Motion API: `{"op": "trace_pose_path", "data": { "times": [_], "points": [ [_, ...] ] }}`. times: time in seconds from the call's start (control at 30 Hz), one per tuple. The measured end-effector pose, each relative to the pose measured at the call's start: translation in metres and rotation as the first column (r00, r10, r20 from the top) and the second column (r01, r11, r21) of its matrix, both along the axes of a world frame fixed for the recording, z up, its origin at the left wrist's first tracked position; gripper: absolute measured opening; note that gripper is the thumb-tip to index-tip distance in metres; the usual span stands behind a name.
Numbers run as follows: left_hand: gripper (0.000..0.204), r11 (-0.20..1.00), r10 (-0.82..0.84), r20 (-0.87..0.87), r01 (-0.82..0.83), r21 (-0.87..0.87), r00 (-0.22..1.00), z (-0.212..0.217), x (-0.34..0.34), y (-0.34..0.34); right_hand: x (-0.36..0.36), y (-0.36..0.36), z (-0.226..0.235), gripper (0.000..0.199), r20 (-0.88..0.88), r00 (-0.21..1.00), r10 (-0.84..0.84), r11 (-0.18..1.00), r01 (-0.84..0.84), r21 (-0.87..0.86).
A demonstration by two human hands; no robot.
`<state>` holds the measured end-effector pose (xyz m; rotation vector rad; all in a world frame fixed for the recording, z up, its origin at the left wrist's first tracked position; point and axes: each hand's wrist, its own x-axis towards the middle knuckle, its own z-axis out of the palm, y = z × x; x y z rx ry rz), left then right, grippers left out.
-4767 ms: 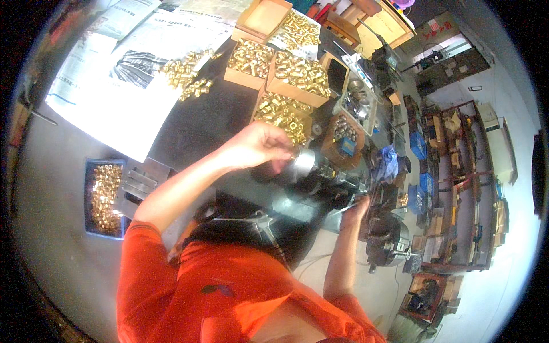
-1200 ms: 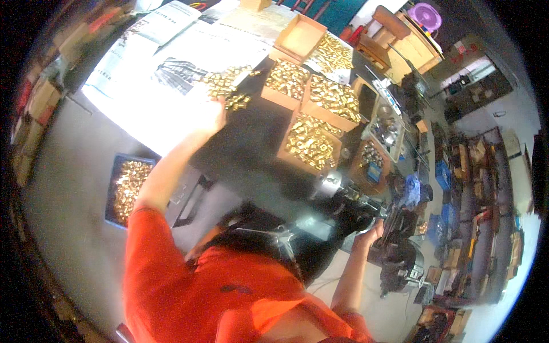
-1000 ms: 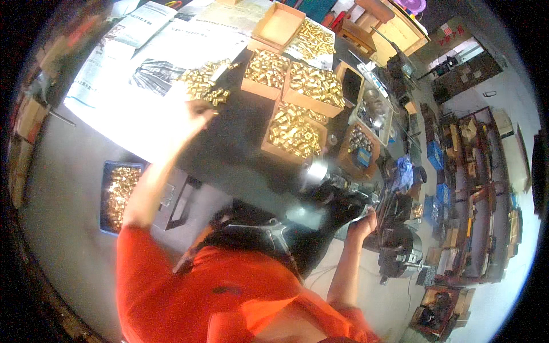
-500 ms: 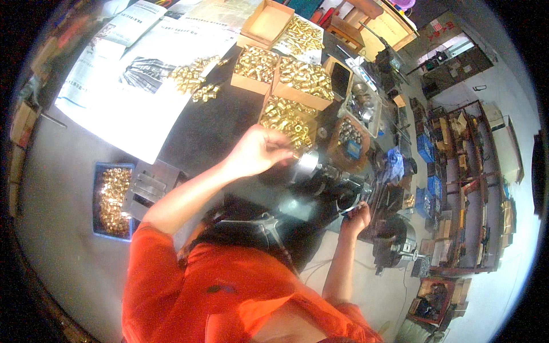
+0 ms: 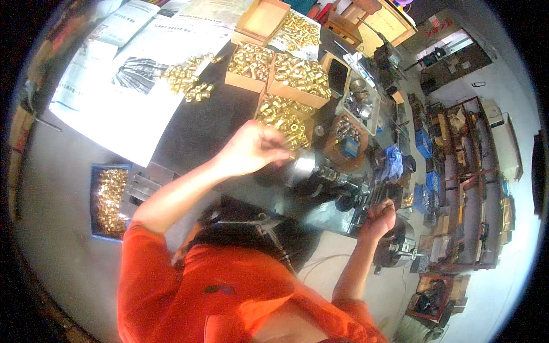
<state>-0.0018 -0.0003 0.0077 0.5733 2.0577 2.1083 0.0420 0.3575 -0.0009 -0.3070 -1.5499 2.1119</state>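
Silver chuck between them, hands have moved farther apart

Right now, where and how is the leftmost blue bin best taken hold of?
Probably grip the blue bin by its long left rim, coming from the left: that edge shows uncovered, while grey metal plates hide part of the right; brass parts inside suggest keeping it level.

The machine, with a round silver chuck facing left, stands on the dark table; a small brass-coloured piece, blurred, seems to sit at the chuck's face.
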Motion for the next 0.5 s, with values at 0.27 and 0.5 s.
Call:
{"op": "trace_pose_path", "data": {
  "times": [0.27, 0.5],
  "points": [
    [0.006, 0.999, 0.028, 0.004, -0.028, 0.032, 1.0, 0.003, 0.004, 0.003, -0.014, -0.007, 0.015, 0.017, -0.028, 0.998, 0.057, 0.998, -0.058, -0.04],
    [0.008, 0.999, 0.041, 0.045, -0.041, 0.008, 0.998, 0.005, 0.005, 0.004, -0.044, 0.0, 0.016, 0.017, -0.002, 0.998, 0.057, 0.997, -0.057, -0.057]
  ]
}}
